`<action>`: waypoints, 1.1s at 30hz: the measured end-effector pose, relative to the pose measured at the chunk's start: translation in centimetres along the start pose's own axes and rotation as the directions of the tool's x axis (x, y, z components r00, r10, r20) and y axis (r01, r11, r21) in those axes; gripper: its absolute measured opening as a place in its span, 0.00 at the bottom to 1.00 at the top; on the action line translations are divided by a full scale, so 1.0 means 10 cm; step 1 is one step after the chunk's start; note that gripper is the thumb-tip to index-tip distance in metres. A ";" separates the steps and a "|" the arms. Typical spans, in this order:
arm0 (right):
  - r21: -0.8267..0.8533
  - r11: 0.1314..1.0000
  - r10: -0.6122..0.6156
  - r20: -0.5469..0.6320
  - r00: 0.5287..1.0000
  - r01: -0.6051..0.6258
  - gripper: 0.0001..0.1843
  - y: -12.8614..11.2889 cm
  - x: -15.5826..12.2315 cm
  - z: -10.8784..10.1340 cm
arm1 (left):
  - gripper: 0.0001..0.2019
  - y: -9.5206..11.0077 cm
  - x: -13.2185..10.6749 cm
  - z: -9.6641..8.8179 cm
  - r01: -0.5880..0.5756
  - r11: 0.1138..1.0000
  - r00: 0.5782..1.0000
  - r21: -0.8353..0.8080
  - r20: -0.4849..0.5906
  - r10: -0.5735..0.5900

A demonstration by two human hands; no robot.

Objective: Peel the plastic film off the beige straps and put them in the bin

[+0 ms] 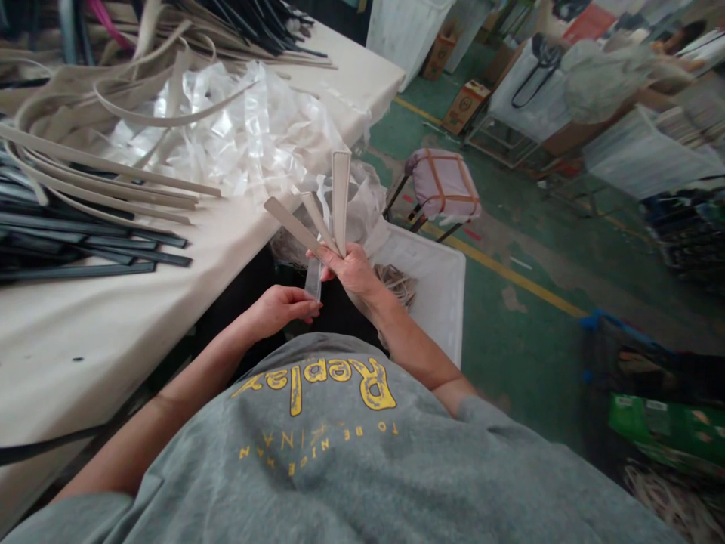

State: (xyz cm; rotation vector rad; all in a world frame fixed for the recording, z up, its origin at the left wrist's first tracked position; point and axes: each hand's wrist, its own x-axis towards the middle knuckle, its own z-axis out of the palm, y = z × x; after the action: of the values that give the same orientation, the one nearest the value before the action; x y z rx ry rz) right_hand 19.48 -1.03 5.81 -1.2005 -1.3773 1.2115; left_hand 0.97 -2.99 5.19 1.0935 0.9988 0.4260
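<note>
My right hand (352, 270) is closed around several beige straps (293, 225), which fan out upward from the fingers. One of them stands nearly upright and looks folded over at its top. Lower and to the left, my left hand (283, 308) pinches the bottom end of a clear plastic strip (313, 279). The strip's upper end runs up to the fingers of my right hand. Just behind the straps, a heap of crumpled clear plastic (226, 136) spills over the table edge.
Long beige straps (130, 193) and black straps (91, 249) lie on the pale table (136, 332) at left. Below my hands is a white bin (439, 279) with beige scraps inside. A padded stool (445, 181), cartons (464, 106) and a green bag (662, 423) stand at right.
</note>
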 end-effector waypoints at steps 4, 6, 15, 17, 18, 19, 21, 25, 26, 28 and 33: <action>-0.027 0.999 0.032 -0.099 0.995 -0.034 0.30 0.03 -0.07 -0.12 | 0.06 -0.04 0.11 0.04 0.064 0.978 0.994 -0.201 -0.074 -0.080; -0.051 0.997 0.051 -0.151 0.987 -0.060 0.29 0.06 -0.19 -0.23 | 0.08 -0.07 0.19 0.08 0.089 0.931 0.985 -0.355 -0.110 -0.136; -0.115 0.946 0.296 -0.088 0.951 -0.304 0.23 0.17 -1.24 -0.52 | 0.09 0.01 0.47 0.24 0.137 0.698 0.937 -0.703 -0.137 -0.322; -0.140 0.927 0.341 -0.067 0.938 -0.347 0.21 0.17 -1.36 -0.50 | 0.08 0.03 0.47 0.26 0.153 0.697 0.937 -0.701 -0.122 -0.327; -0.151 0.921 0.353 -0.063 0.934 -0.358 0.21 0.17 -1.38 -0.49 | 0.08 0.03 0.46 0.27 0.156 0.701 0.937 -0.696 -0.120 -0.328; -0.161 0.918 0.356 -0.063 0.932 -0.362 0.20 0.17 -1.39 -0.48 | 0.07 0.04 0.46 0.27 0.161 0.706 0.937 -0.690 -0.118 -0.328; -0.183 0.918 0.346 -0.057 0.936 -0.351 0.20 0.18 -1.37 -0.46 | 0.06 0.04 0.44 0.28 0.163 0.711 0.938 -0.684 -0.116 -0.326; -0.215 0.925 0.312 -0.041 0.949 -0.314 0.21 0.23 -1.30 -0.45 | 0.08 0.07 0.41 0.31 0.167 0.689 0.933 -0.705 -0.114 -0.343; -0.214 0.927 0.309 -0.039 0.950 -0.310 0.21 0.25 -1.29 -0.44 | 0.08 0.07 0.40 0.31 0.170 0.680 0.930 -0.714 -0.111 -0.349; -0.206 0.929 0.305 -0.045 0.951 -0.307 0.21 0.28 -1.28 -0.44 | 0.10 0.06 0.40 0.31 0.177 0.663 0.928 -0.728 -0.101 -0.359; -0.229 0.925 0.276 -0.141 0.951 -0.302 0.20 0.31 -1.29 -0.40 | 0.06 -0.06 0.41 0.34 0.174 0.666 0.942 -0.725 -0.074 -0.327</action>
State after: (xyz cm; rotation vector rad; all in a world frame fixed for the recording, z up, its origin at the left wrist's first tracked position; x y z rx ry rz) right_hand 25.14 -13.33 2.68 -1.6700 -1.3314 1.1773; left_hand 5.82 -2.11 3.17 0.1941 1.0109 0.6345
